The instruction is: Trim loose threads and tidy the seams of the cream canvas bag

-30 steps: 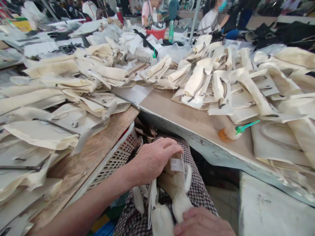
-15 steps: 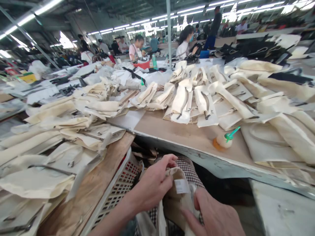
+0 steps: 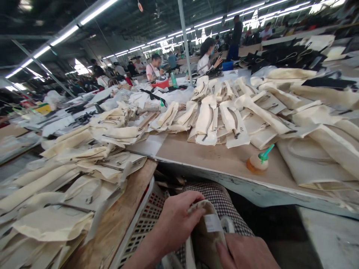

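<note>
My left hand (image 3: 175,222) is closed around the top edge of a cream fabric piece (image 3: 206,239) that carries a small white label (image 3: 212,223). It rests on my checked lap (image 3: 221,198) at the bottom of the view. My right hand (image 3: 246,254) presses its thumb against the same piece from the right, fingers mostly cut off by the frame edge. A small glue bottle with a green nozzle (image 3: 259,160) lies on the brown worktable (image 3: 224,160) just beyond my lap.
Heaps of cream fabric pieces (image 3: 218,116) with zippers cover the worktable and the wooden bench on the left (image 3: 123,209). A white plastic basket (image 3: 143,220) stands by my left knee. Several other people (image 3: 207,56) work at far tables.
The camera has tilted upward, showing more of the hall. My hands slid lower in view; the right hand moved from the piece's lower end up beside the left one.
</note>
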The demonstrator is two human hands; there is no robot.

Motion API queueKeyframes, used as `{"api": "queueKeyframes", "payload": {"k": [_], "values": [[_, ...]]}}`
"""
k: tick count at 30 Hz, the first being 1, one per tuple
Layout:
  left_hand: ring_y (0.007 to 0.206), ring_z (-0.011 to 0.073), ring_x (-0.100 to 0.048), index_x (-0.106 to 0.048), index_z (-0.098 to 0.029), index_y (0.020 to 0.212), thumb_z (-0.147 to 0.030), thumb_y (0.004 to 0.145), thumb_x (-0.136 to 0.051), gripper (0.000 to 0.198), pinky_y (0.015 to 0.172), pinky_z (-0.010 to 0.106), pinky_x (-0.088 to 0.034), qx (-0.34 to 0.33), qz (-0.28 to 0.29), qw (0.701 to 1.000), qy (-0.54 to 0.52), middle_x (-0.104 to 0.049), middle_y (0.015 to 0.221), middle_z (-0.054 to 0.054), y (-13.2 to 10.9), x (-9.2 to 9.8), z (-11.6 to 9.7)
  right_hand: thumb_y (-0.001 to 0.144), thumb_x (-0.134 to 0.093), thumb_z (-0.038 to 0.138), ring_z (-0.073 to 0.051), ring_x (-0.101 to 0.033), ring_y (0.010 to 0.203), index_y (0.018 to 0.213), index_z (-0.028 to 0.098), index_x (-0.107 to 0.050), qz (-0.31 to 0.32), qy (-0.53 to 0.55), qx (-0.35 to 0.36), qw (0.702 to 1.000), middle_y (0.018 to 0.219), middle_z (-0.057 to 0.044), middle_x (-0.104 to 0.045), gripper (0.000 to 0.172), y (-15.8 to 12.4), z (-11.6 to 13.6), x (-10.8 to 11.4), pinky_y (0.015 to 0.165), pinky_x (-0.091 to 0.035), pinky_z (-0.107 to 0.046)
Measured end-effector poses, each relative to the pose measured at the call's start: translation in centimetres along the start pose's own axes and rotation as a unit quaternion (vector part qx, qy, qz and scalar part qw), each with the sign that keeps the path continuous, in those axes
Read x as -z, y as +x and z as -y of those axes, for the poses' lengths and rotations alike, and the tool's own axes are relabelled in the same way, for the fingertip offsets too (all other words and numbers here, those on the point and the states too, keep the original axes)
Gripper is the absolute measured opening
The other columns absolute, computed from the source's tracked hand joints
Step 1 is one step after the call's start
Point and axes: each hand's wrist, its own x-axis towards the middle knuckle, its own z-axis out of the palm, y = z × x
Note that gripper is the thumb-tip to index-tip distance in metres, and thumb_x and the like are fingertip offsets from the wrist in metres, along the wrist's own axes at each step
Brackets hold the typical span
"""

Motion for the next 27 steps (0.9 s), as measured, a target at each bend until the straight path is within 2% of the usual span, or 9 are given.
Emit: {"api": "queueKeyframes", "payload": {"k": [2,4,6,10,13,16,20,24,27], "values": [[0.091,0.0153,-0.065,-0.069,-0.024,0.096,-0.018,0.089,-0.060,0.013,0.078,0.021,-0.042,0.001,0.008,1.000,0.021,-0.073,0.096,-0.003,0.3,0.2,0.0,0.091,-0.045,0.023,-0.027,-0.071,0.073,0.094,0.021,-0.064,-0.064,0.041,-0.006,0.997,0.086,-0.007,-0.071,0.019,0.5,0.1,0.6,0.055,-0.054,-0.034],[0.087,0.0147,-0.066,-0.071,-0.023,0.094,-0.018,0.090,-0.059,0.014,0.075,0.021,-0.042,-0.004,0.019,0.999,0.033,-0.073,0.091,-0.003,0.7,0.4,0.0,0.086,-0.048,0.024,-0.030,-0.065,0.103,0.120,0.017,-0.057,-0.142,0.103,-0.013,0.985,0.116,-0.013,-0.066,0.036,1.4,0.2,1.6,0.078,-0.057,-0.041],[0.083,0.0139,-0.066,-0.072,-0.023,0.093,-0.017,0.088,-0.061,0.014,0.073,0.020,-0.041,-0.013,0.032,0.999,0.035,-0.074,0.088,-0.003,1.1,0.9,0.1,0.084,-0.052,0.023,-0.029,-0.060,0.113,0.132,0.017,-0.050,-0.154,0.194,-0.017,0.969,0.128,-0.013,-0.060,0.049,2.4,0.3,2.7,0.090,-0.053,-0.041],[0.076,0.0134,-0.066,-0.075,-0.020,0.091,-0.020,0.087,-0.065,0.011,0.069,0.020,-0.041,-0.012,0.045,0.999,0.010,-0.074,0.081,-0.002,1.6,1.8,0.7,0.084,-0.060,0.024,-0.022,-0.066,0.098,0.121,0.023,-0.061,-0.071,0.392,-0.041,0.916,0.112,-0.004,-0.069,0.037,4.0,0.6,4.1,0.088,-0.053,-0.031],[0.071,0.0133,-0.065,-0.076,-0.018,0.091,-0.026,0.087,-0.066,0.013,0.065,0.019,-0.041,-0.012,0.058,0.998,-0.015,-0.075,0.078,0.000,1.6,2.1,1.2,0.090,-0.061,0.031,-0.022,-0.064,0.104,0.119,0.025,-0.063,-0.063,0.458,-0.044,0.885,0.116,-0.003,-0.069,0.030,4.5,0.7,4.2,0.092,-0.050,-0.030],[0.071,0.0129,-0.065,-0.076,-0.017,0.090,-0.023,0.085,-0.066,0.013,0.064,0.018,-0.041,-0.027,0.070,0.997,-0.011,-0.075,0.078,0.000,1.8,2.2,1.7,0.093,-0.058,0.031,-0.021,-0.066,0.099,0.117,0.023,-0.065,-0.059,0.441,-0.045,0.895,0.114,-0.004,-0.069,0.027,4.8,0.5,4.0,0.088,-0.052,-0.029],[0.067,0.0123,-0.062,-0.076,-0.016,0.092,-0.027,0.084,-0.069,0.016,0.062,0.017,-0.041,-0.056,0.127,0.990,-0.028,-0.074,0.075,0.000,2.8,2.7,2.9,0.096,-0.053,0.030,-0.021,-0.067,0.095,0.112,0.022,-0.069,-0.059,0.388,-0.016,0.920,0.108,-0.005,-0.072,0.024,5.2,0.0,4.2,0.087,-0.051,-0.027],[0.067,0.0123,-0.062,-0.076,-0.016,0.094,-0.035,0.085,-0.070,0.022,0.062,0.017,-0.043,-0.076,0.200,0.973,-0.087,-0.074,0.078,0.000,4.0,3.4,4.2,0.098,-0.051,0.029,-0.019,-0.067,0.094,0.108,0.023,-0.072,-0.008,0.384,0.028,0.923,0.102,-0.002,-0.072,0.023,5.8,-0.6,5.3,0.085,-0.050,-0.023],[0.067,0.0119,-0.062,-0.076,-0.017,0.096,-0.035,0.086,-0.069,0.021,0.063,0.016,-0.043,-0.075,0.231,0.964,-0.104,-0.073,0.077,-0.001,4.8,3.5,4.7,0.100,-0.050,0.028,-0.018,-0.066,0.089,0.106,0.025,-0.072,0.035,0.385,0.042,0.921,0.096,-0.001,-0.071,0.024,6.3,-1.1,6.1,0.080,-0.048,-0.022]]}}
